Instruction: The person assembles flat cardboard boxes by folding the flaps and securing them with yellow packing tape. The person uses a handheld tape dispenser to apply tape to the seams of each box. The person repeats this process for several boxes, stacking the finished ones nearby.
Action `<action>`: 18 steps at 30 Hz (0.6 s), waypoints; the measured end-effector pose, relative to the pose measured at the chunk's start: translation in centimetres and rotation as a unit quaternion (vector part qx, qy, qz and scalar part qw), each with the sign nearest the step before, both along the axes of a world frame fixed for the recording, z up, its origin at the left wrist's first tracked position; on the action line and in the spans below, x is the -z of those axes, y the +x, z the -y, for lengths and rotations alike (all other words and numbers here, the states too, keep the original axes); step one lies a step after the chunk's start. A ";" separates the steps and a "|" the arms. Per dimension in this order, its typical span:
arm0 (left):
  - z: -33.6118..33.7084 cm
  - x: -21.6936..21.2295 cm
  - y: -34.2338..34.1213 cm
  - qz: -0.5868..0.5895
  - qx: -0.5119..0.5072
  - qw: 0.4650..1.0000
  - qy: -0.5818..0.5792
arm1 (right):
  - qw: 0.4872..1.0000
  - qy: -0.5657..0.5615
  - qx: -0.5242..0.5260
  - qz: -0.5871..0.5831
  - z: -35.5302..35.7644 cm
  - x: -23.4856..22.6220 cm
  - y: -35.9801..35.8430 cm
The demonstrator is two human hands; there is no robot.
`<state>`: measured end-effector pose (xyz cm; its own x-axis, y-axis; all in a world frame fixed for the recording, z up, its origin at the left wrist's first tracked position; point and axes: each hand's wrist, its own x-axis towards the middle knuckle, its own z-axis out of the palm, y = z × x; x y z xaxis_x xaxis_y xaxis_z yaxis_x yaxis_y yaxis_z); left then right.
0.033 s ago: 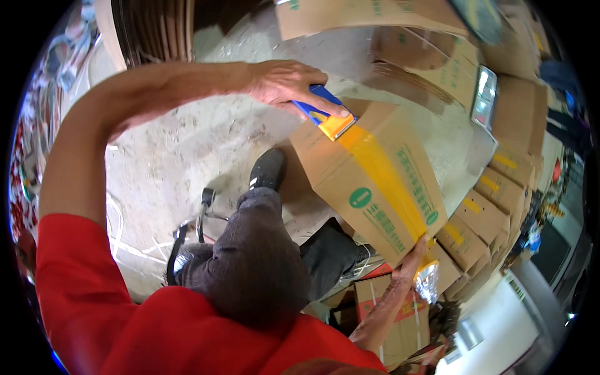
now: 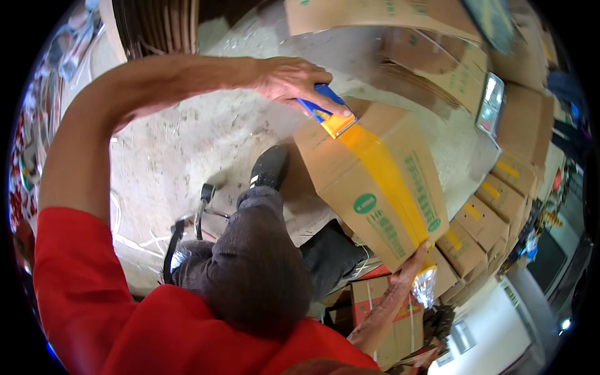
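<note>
A brown cardboard carton point(image 2: 337, 165) with green print sits tilted before me, right of my legs. My left hand point(image 2: 290, 81) is closed around a blue tape dispenser point(image 2: 326, 103) at the carton's far edge, with a finger stretched along its orange front. Yellow packing tape point(image 2: 390, 181) runs from the dispenser down across the carton to its near right edge. At that edge my right hand point(image 2: 409, 265) grips the carton by the tape's end; its fingers are partly hidden. Beside that hand is a crumpled, shiny silver piece point(image 2: 425, 287) with a yellow rim.
A row of taped cartons point(image 2: 475, 215) lines the right side. Flattened cardboard point(image 2: 381, 15) lies beyond, and stacked sheets point(image 2: 153, 28) stand at the far left. A black-and-metal frame point(image 2: 200, 212) is beside my left leg. Another carton with red parts point(image 2: 381, 312) sits near my right forearm.
The view has shifted slightly, so the background sits a little differently. Both hands keep their places on the dispenser and the carton.
</note>
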<state>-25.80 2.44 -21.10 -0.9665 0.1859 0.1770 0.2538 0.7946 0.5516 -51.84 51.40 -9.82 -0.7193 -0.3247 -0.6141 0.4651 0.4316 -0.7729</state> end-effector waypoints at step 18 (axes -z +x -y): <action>-5.6 -5.2 -7.8 0.307 0.059 0.856 -0.412 | 0.999 0.036 0.034 -0.001 0.1 -0.5 0.4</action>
<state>-33.57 8.06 -15.89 -0.7960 0.1051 -0.5960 0.2214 0.9671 -0.1252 -51.44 51.27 -9.34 -0.7400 -0.2299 -0.6322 0.4928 0.4543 -0.7421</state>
